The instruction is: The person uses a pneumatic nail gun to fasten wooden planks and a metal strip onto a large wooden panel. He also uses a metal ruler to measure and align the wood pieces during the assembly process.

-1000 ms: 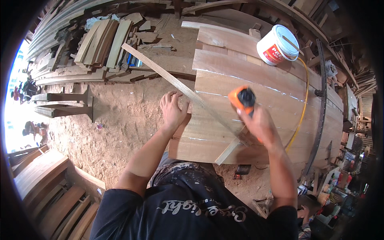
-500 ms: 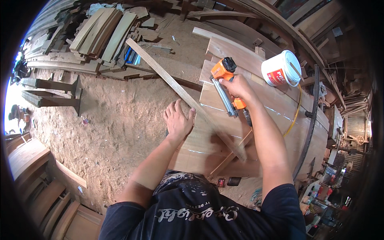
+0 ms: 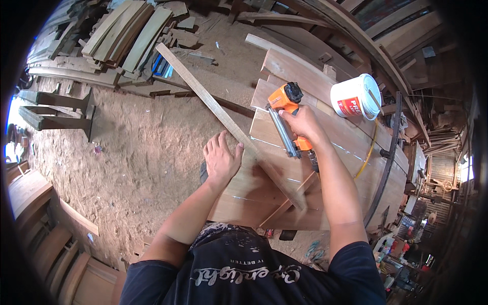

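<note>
Looking down on a dusty brown floor (image 3: pixel 137 137), rough and flecked with small scraps. Seeing stacked boards (image 3: pixel 112 38) at upper left, a dark wooden frame (image 3: pixel 56 109) nearer, curved wooden pieces (image 3: pixel 63 254) at lower left. Catching white daylight (image 3: pixel 13 148) along the left edge. Finding long timbers (image 3: pixel 373 53) in shade at upper right, mixed clutter (image 3: pixel 401 249) at lower right.

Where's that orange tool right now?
The orange tool is right of centre in the head view, held in the right hand over the planks, left of the white bucket.
</note>
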Motion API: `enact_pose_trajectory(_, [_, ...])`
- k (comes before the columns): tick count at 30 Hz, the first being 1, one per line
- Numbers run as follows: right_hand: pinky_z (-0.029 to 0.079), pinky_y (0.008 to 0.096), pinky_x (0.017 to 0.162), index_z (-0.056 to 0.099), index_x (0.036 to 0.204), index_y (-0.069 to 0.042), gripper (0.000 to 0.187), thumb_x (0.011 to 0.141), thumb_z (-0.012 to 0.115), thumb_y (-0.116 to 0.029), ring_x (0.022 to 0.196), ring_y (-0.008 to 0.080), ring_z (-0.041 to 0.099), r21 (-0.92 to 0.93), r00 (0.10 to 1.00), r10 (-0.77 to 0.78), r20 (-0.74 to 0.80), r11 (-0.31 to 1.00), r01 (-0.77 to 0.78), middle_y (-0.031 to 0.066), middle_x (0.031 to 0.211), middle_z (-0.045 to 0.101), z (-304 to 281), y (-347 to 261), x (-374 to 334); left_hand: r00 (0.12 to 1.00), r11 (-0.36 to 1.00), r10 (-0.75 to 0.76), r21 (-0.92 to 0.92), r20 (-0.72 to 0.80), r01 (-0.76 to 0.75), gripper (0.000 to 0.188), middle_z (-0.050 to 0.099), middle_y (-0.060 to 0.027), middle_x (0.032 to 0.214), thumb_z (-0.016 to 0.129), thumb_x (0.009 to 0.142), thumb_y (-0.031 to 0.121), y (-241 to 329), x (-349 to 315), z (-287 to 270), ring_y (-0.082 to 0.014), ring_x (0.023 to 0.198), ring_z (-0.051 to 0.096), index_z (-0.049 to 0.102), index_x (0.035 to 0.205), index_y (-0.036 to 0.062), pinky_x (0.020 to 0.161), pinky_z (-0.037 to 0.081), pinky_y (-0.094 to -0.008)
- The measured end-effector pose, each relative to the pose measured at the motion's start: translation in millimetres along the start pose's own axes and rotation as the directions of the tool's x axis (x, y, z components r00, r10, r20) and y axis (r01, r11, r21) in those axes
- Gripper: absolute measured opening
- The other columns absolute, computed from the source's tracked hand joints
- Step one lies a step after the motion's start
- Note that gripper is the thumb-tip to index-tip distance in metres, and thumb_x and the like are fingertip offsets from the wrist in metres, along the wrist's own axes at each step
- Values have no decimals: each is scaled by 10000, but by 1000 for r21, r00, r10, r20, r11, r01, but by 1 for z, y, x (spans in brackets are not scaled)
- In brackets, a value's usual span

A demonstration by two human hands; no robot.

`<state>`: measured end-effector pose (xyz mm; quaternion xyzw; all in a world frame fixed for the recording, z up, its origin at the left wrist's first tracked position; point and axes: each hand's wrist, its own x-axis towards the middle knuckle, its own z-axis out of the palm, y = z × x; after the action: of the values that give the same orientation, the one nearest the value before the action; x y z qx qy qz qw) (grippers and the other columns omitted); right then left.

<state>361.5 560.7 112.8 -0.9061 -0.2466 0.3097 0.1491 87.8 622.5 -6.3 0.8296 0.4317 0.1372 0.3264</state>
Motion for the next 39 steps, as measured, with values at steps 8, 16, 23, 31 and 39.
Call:
enact_pose_trajectory(8, [547,385,515,742,914,23,382,961,777,-355,520,209,677,-115,999,-37,-16,993,35,89,632,665,2,13,18,998,999,-43,6,45,43,716,556,-232,1437,672,996,463,6,1,-2,-383,1399,480,486,1505,-5,1198,330,-528])
enact_pose_trajectory(16, [512,359,476,636,702,-7,510,964,795,-415,463,194,622,81,996,-6,-90,997,14,58,569,596,-40,-19,60,1000,1000,-14,-4,26,14,736,561,-235,1432,669,996,474,9,3,-2,-388,1395,482,481,1513,-15,1201,330,-527])
enact_pose_trajectory(23, [551,372,530,691,762,38,527,972,766,-439,516,210,681,-67,997,-16,-69,998,12,114,623,674,-31,-28,72,1000,1000,-4,8,-14,4,724,570,-236,1415,672,996,481,2,-4,2,-393,1377,496,493,1494,-14,1184,347,-530])
enact_pose_trajectory(31, [523,358,502,661,801,-12,452,947,805,-415,525,170,612,110,999,29,-23,994,-26,37,630,617,-45,-16,62,1000,1000,11,29,4,-11,718,571,-228,1426,665,1002,477,2,-3,2,-405,1382,491,487,1495,-13,1186,344,-536])
enact_pose_trajectory(39, [490,344,452,630,815,5,486,945,829,-419,460,158,593,238,958,255,-135,946,-218,52,625,619,-101,95,15,1000,1000,-4,22,12,4,694,587,-221,1397,670,997,474,11,0,5,-393,1378,499,499,1490,17,1184,341,-525])
